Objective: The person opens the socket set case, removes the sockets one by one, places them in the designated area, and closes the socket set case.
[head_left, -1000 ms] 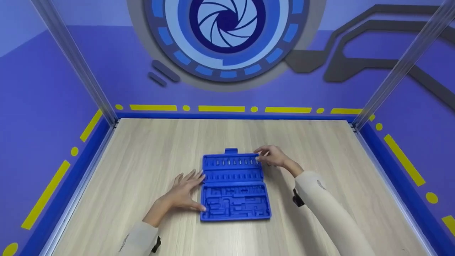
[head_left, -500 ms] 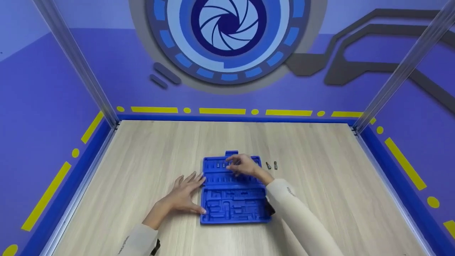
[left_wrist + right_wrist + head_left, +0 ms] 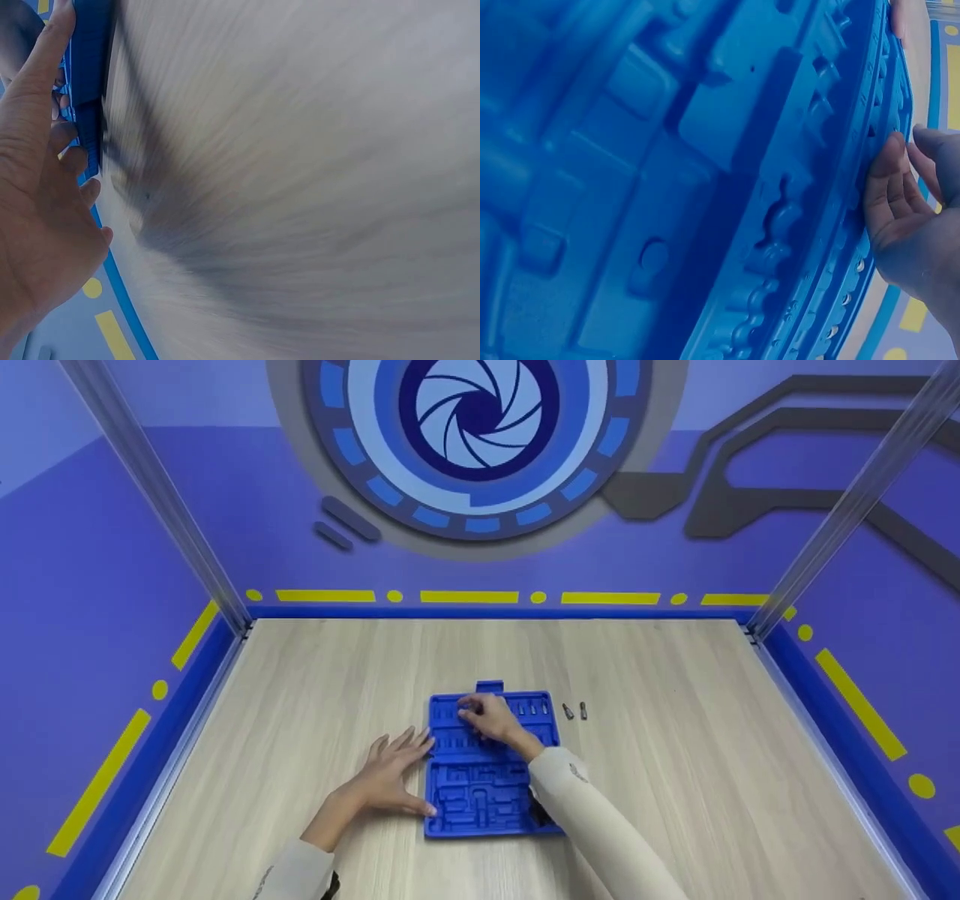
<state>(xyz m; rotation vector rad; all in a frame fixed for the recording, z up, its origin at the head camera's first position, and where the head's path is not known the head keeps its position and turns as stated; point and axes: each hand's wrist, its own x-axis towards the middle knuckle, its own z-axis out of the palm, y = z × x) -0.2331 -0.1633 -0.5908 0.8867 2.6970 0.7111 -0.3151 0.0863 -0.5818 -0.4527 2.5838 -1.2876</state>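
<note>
An open blue plastic tool case (image 3: 480, 829) lies on the table, its moulded slots bare in the lower half. Small metal bits (image 3: 533, 709) stand in the upper row, partly hidden by my right hand (image 3: 491, 718). That hand reaches over the row with bent fingers, thumb and fingertips at the slots near its left end. In the right wrist view its fingers (image 3: 892, 176) meet the slotted rim; I cannot tell whether a bit is between them. My left hand (image 3: 390, 776) rests along the case's left side, fingers spread, thumb at the near corner.
Two loose metal bits (image 3: 576, 711) lie on the wooden table (image 3: 675, 780) just right of the case. The case's latch (image 3: 490, 686) points away from me. Blue-purple panels (image 3: 480, 570) wall the table at the back and both sides.
My right hand has moved left along the upper row, from its right end to near its left end. The two loose bits on the table have come into full view. My left hand stays put.
</note>
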